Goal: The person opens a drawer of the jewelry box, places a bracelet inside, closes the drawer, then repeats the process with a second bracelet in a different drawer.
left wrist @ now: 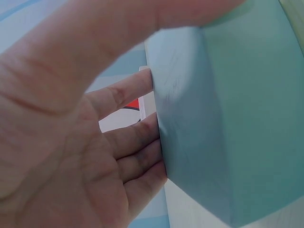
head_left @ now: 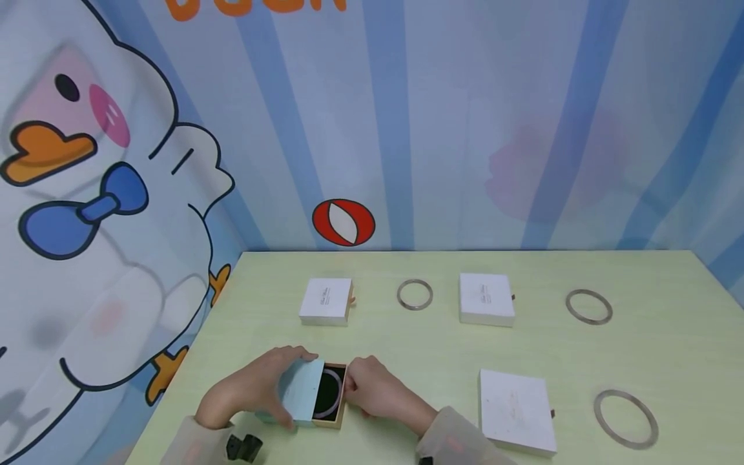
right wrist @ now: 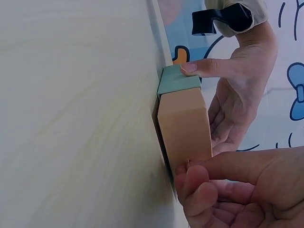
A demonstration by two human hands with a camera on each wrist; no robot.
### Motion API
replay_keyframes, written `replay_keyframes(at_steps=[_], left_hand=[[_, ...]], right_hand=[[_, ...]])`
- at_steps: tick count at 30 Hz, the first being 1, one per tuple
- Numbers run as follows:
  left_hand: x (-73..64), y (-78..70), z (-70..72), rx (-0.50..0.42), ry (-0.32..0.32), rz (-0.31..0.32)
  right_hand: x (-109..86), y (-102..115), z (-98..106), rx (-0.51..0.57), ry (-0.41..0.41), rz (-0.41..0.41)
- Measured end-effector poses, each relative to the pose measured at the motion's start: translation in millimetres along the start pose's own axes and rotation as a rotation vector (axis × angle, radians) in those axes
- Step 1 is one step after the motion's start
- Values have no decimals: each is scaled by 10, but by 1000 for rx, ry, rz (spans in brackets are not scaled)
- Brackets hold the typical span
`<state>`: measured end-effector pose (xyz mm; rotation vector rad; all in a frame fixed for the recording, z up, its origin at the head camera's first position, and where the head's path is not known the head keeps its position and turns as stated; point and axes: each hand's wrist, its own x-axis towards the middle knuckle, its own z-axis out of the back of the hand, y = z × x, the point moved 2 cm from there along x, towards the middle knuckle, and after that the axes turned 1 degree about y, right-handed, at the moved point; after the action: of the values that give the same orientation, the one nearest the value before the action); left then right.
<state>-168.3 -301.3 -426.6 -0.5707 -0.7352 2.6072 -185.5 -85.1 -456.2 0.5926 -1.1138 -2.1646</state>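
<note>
On the table's near left lies a light blue drawer box [head_left: 301, 391], its tan drawer [head_left: 329, 424] pulled partway out to the right. A grey bangle [head_left: 340, 395] rests on the dark lining inside, partly covered by the sleeve. My left hand [head_left: 261, 382] grips the blue sleeve, thumb on the near side and fingers on the far side; the left wrist view shows the palm apart from it. At the drawer's end face, my right hand [right wrist: 228, 185] pinches a small pull tab with thumb and curled fingers. The fingertips mostly hide that tab.
Behind are a white box [head_left: 327, 301], a bangle [head_left: 415, 294], a second white box [head_left: 485, 299] and another bangle [head_left: 569, 303]. Right of my right forearm lie a larger white box [head_left: 516, 410] and a bangle [head_left: 651, 413]. A printed wall [head_left: 442, 129] borders the pale table [head_left: 407, 342].
</note>
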Motion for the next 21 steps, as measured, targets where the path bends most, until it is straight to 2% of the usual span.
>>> replay_keyframes(at_steps=[6, 12, 21], left_hand=[[-18, -4, -14, -10, 1, 35], [-24, -1, -14, -7, -4, 31], [-28, 6, -17, -13, -1, 41]], right_hand=[[24, 16, -34, 9, 4, -3], [65, 17, -54, 18, 13, -15], [101, 7, -87, 24, -6, 7]])
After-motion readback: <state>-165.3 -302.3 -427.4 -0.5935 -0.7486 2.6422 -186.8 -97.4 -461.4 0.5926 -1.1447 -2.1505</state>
